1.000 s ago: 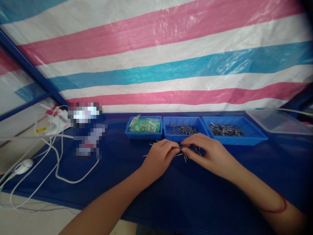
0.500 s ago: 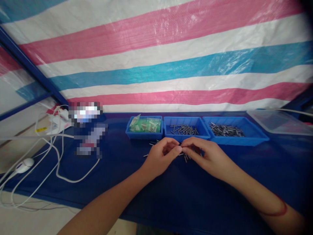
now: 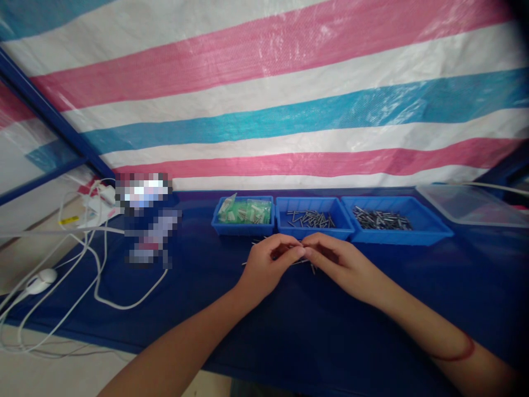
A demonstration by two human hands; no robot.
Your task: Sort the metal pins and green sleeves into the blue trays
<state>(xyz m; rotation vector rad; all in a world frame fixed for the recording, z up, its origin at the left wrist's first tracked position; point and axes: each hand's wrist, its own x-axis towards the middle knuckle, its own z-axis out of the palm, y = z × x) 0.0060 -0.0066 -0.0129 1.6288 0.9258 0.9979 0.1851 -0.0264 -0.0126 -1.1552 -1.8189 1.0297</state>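
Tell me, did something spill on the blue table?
Yes. Small metal pins lie scattered on the blue table in front of the middle tray, around the left hand and right hand, not inside a tray like the rest. White cables also sprawl tangled at the left.

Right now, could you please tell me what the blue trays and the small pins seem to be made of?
The blue trays look like moulded plastic: matte, uniform colour, thin walls. The pins look like metal, grey with small glints, though too small to be sure.
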